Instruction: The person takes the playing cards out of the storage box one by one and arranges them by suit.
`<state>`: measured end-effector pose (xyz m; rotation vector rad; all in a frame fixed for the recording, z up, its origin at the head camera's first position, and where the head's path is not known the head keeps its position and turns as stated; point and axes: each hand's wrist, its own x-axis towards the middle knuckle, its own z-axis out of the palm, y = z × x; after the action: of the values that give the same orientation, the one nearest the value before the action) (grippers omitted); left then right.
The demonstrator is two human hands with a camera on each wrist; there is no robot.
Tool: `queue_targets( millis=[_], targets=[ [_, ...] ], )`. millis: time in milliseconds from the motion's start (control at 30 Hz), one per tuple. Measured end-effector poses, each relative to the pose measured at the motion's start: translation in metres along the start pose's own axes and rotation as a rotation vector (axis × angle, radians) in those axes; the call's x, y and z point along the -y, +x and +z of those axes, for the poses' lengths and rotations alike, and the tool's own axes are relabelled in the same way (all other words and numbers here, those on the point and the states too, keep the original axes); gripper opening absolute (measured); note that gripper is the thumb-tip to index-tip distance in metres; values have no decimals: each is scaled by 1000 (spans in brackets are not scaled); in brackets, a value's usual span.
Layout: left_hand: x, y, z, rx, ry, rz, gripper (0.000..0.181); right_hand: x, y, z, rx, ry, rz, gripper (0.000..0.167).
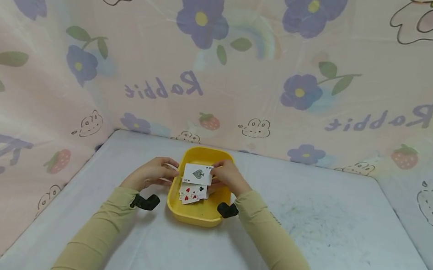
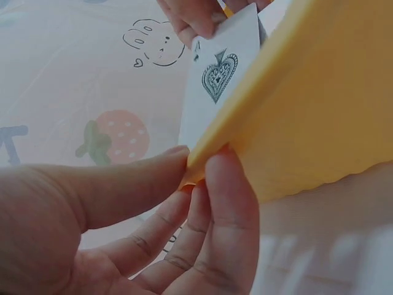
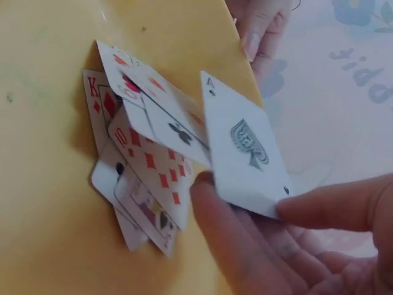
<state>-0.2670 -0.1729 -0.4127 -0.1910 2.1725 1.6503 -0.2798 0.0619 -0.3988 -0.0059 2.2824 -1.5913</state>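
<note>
A yellow tray (image 1: 196,220) stands on the table with loose playing cards (image 1: 190,192) in it. My left hand (image 1: 154,173) pinches the tray's left rim between thumb and fingers, as the left wrist view shows. My right hand (image 1: 230,177) holds an ace of spades (image 1: 197,174) by one end, thumb on its face and fingers beneath, above the other cards. In the right wrist view a king of diamonds (image 3: 96,110) and a ten of diamonds (image 3: 150,166) lie among the overlapping cards.
A white cloth covers the table (image 1: 309,240), with dark smudges on its right part. Behind and at the sides hangs a patterned curtain (image 1: 240,83) with flowers, rabbits and strawberries. Dark wrist mounts (image 1: 146,201) sit on both sleeves.
</note>
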Motion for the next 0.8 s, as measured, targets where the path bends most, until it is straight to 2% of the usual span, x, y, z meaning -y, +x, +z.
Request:
queue_targets(
  millis=[233, 333, 467, 633, 800],
  targets=[
    [5, 4, 1, -2, 6, 12, 37, 3, -7, -15, -63, -109, -73, 20],
    [5, 5, 1, 1, 7, 18, 37, 2, -12, -24, -70, -105, -111, 16],
    [6, 6, 2, -3, 10, 16, 36, -2, -19, -43, -71, -46, -108, 15],
    [5, 6, 2, 0, 12, 29, 34, -14, -26, -73, -72, 65, -75, 25],
    [5, 7, 0, 1, -9, 49, 33, -28, -31, -103, -106, 186, -43, 32]
  ],
)
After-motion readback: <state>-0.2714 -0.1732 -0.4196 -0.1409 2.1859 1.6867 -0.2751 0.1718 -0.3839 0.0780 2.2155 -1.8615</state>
